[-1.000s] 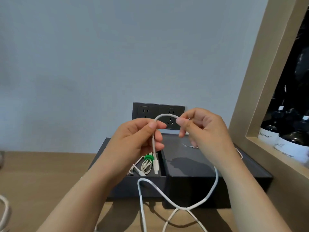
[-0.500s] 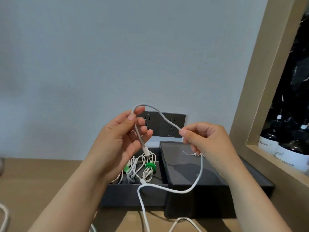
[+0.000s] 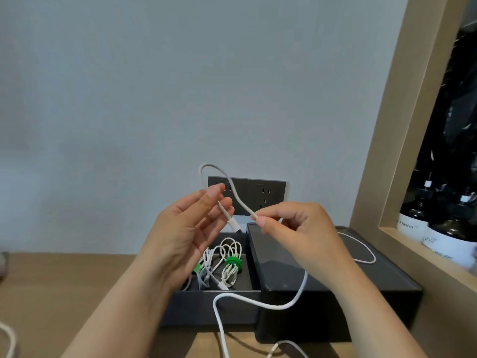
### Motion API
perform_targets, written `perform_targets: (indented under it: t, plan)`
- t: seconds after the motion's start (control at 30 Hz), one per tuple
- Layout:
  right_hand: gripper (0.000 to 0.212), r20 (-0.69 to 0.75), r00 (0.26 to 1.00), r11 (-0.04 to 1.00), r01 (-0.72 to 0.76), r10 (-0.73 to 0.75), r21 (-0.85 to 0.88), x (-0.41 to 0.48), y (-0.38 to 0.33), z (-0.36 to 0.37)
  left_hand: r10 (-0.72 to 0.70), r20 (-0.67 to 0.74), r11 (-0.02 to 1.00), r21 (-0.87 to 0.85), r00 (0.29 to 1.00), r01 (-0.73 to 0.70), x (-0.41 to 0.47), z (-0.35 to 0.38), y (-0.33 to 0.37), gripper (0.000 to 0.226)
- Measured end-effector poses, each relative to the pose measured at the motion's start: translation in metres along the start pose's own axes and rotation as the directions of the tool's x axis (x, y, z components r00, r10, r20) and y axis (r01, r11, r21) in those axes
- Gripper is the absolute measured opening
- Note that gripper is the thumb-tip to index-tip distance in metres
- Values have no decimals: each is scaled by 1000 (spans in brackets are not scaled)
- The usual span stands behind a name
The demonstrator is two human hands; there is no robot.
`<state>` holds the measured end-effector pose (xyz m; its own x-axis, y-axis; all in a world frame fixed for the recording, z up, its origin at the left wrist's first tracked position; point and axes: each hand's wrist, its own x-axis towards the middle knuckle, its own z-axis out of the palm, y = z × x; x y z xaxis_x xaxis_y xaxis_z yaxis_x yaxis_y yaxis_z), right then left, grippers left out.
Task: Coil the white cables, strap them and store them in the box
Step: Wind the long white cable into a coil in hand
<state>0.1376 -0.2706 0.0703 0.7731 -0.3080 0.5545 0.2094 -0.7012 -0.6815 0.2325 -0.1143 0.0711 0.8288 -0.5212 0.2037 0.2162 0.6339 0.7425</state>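
Your right hand (image 3: 296,236) pinches the white cable (image 3: 284,306) below its arch. Your left hand (image 3: 185,228) thumb-pinches the plug end against half-open fingers, both above the open box (image 3: 206,308).

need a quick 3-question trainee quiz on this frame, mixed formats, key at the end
1. True or false: the right hand pinches the white cable.
2. What colour are the straps in the box?
3. The plug of the held cable sticks out below: A the left hand, B the wall socket, C the lid.

Key: 1 true; 2 green; 3 A.
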Motion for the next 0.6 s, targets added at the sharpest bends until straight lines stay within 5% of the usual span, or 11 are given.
perform_targets:
  t: [0.33, 0.6]
  plan:
    - [12, -58, 998, 999, -11, 12, 31, 0, -1, -1, -54, -77, 994, -104, 996, 46, 1, -1, 6, 18]
    - [11, 22, 1000, 999, 13, -14, 33, -1, -5, 1, -251, 24, 942, -224, 968, 250, -2, -5, 9, 62]
